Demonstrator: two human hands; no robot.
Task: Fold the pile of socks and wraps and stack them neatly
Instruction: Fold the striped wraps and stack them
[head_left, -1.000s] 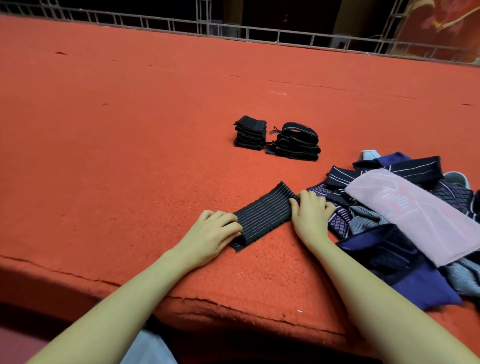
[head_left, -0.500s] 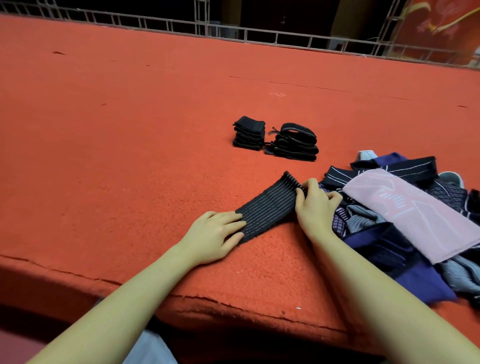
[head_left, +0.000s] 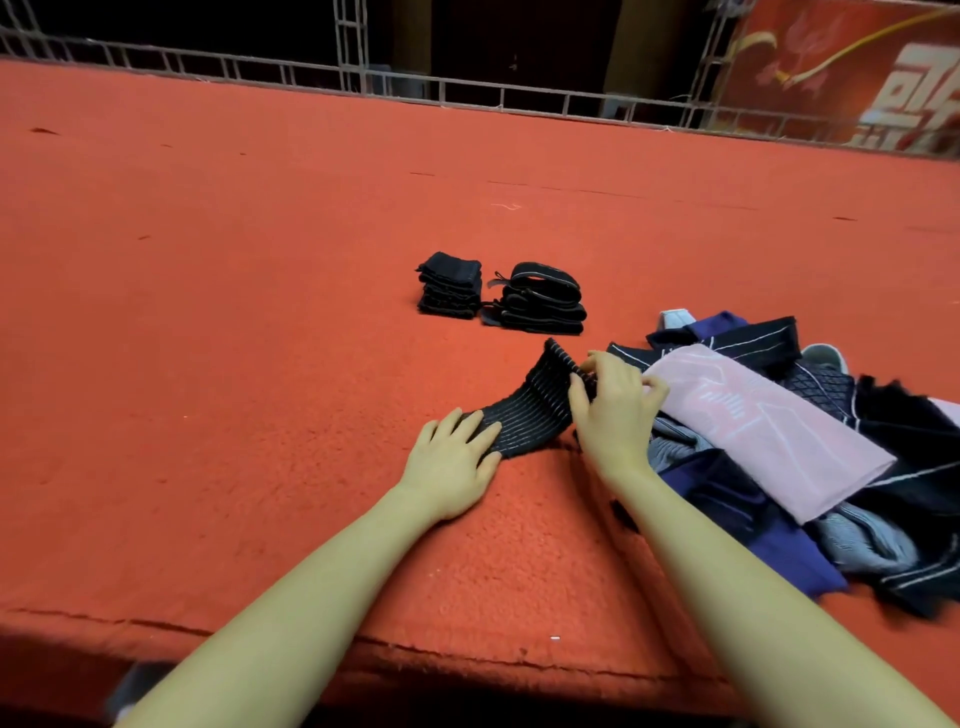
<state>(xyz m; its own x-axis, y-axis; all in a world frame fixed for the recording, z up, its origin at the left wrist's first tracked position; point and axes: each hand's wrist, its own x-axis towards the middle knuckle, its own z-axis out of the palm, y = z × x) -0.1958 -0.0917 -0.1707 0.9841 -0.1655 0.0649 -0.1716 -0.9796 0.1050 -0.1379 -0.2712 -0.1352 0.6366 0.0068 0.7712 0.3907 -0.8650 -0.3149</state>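
Right, the black ribbed wrap (head_left: 524, 413) lay on the red carpeted platform (head_left: 260, 312), just at 9 o'clock of the unsorted pile (head_left: 779, 457). L hand (head_left: 451, 467) sat flat on the wrap's near end, fingers straight and a bit spread, pressing it down. R hand (head_left: 615, 410) had the far end pinched, fingers curled over the edge w/ thumb behind, and that end was lifted off the carpet, so the wrap curved up from near to far. The pile sat at 3 o'clock of the hands: a pink cloth (head_left: 769, 431) on top, dark striped bands, navy pieces and grey socks under and around it, all tangled. Up at 12 o'clock of the wrap, well apart from the hands, stood two neat stacks touching side by side: folded black pieces (head_left: 449, 286) on the 9 o'clock side, coiled black straps (head_left: 543, 301) on the 3 o'clock side. Metal railing (head_left: 467, 98) ran along the far edge; a red banner (head_left: 857, 73) hung at 1 o'clock.
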